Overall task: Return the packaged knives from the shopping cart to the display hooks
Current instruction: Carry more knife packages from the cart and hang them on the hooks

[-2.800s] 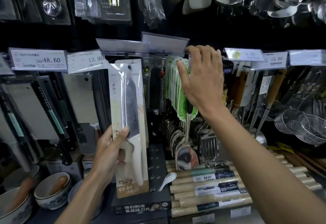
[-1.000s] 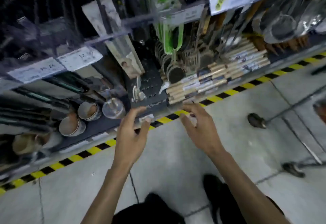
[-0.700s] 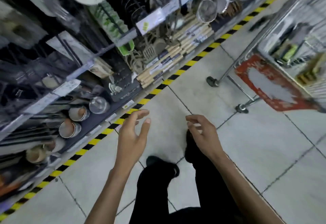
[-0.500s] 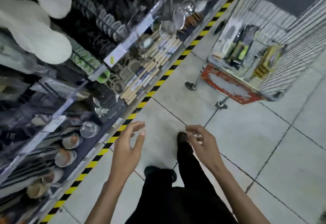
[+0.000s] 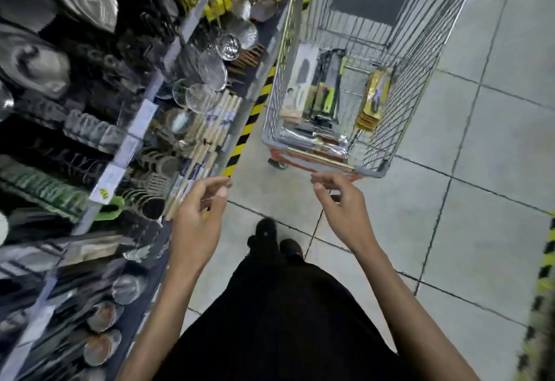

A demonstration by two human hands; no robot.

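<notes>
Change: the pack that the left hand (image 5: 198,224) held up at the display shelving (image 5: 120,116) is gone from it. Both hands are empty now. The view swings off the shelving onto the shopping cart (image 5: 420,50), which stands straight ahead.

Judgement: that pack is probably back on its hook, and the next pick-up is starting.

Left hand: short of the cart's near left corner, fingers loosely bent, thumb near forefinger, holding nothing.

Right hand (image 5: 342,209): just short of the cart's near rim, fingers half-curled, gripping nothing. It appears clear of the rim.

Packaged knives, all inside the cart:
- white pack (image 5: 303,80) along its left wall
- black-and-green pack (image 5: 327,89) beside the white one
- gold pack (image 5: 375,95) leaning on its right wall
- silvery pack (image 5: 312,137) across its near end

At least four still to return. The shelving is blurred, so the hooks are not legible.
</notes>
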